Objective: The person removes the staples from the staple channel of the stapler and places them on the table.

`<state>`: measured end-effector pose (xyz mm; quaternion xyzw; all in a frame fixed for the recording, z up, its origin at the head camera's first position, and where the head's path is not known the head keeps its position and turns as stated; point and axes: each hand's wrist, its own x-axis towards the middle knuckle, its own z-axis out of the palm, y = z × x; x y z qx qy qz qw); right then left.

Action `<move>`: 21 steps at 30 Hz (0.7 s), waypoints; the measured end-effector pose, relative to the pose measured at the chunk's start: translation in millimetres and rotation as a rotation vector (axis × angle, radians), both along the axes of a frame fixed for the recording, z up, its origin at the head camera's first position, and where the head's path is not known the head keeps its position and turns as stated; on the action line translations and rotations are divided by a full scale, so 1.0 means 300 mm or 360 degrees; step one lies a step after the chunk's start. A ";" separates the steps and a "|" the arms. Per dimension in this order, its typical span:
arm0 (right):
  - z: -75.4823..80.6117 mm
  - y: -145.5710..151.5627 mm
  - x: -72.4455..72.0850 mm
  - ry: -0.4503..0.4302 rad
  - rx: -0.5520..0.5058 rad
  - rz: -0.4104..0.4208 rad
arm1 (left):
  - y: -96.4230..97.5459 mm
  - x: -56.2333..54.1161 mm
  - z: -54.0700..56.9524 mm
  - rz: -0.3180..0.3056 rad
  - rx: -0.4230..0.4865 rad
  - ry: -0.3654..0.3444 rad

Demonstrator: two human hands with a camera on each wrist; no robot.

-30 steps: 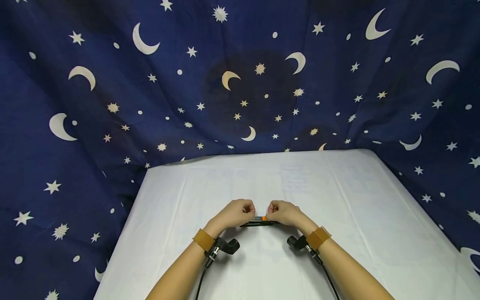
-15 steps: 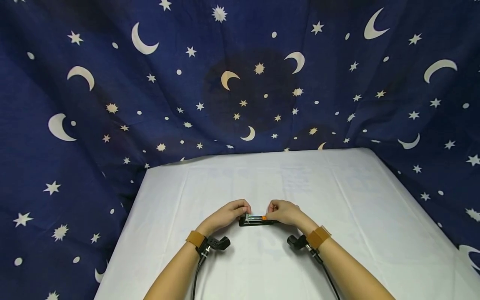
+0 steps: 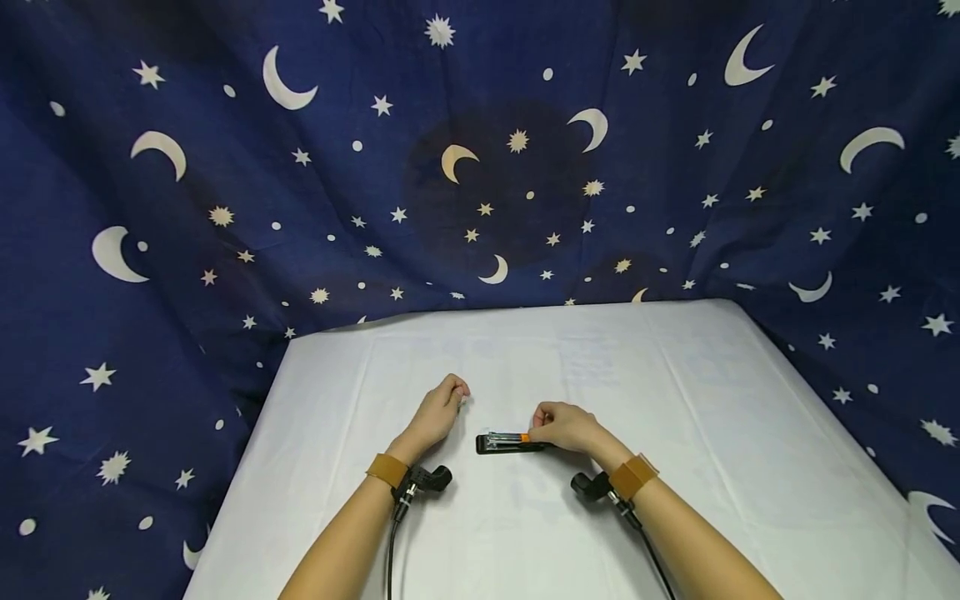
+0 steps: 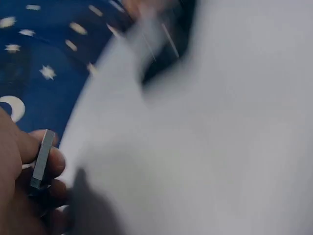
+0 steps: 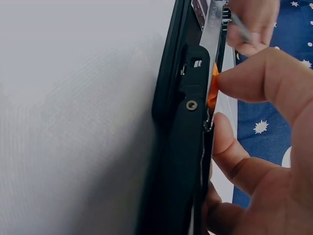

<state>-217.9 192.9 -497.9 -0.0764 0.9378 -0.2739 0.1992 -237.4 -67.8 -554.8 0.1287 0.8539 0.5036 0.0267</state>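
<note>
A black stapler (image 3: 516, 447) lies on the white table, its metal channel (image 5: 213, 29) exposed. My right hand (image 3: 573, 427) holds it at the right end; in the right wrist view the thumb presses against an orange piece (image 5: 213, 88) inside, with the other fingers behind the body. My left hand (image 3: 439, 410) is off to the left and farther back, apart from the stapler. Between its thumb and fingers it pinches a short grey metal strip (image 4: 43, 159) that looks like a strip of staples.
The white cloth-covered table (image 3: 637, 517) surrounds the stapler. Behind it hangs a dark blue curtain (image 3: 337, 200) with moons and stars. Both wrists carry a strapped camera with a cable (image 3: 391, 550).
My left hand has left the stapler's left end and moved left and away, uncovering that end. The right hand keeps its hold on the stapler, nearly still.
</note>
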 end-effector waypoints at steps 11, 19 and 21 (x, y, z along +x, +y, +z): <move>0.009 0.022 -0.002 -0.0006 0.0000 0.0009 | -0.088 -0.008 -0.088 0.0286 -0.0620 0.0501; 0.003 0.022 0.007 0.0025 0.0009 -0.0008 | -0.091 -0.009 -0.085 0.0255 -0.0677 0.0446; 0.000 0.005 0.013 0.0059 0.0011 0.0028 | -0.088 -0.007 -0.077 0.0243 -0.0689 0.0398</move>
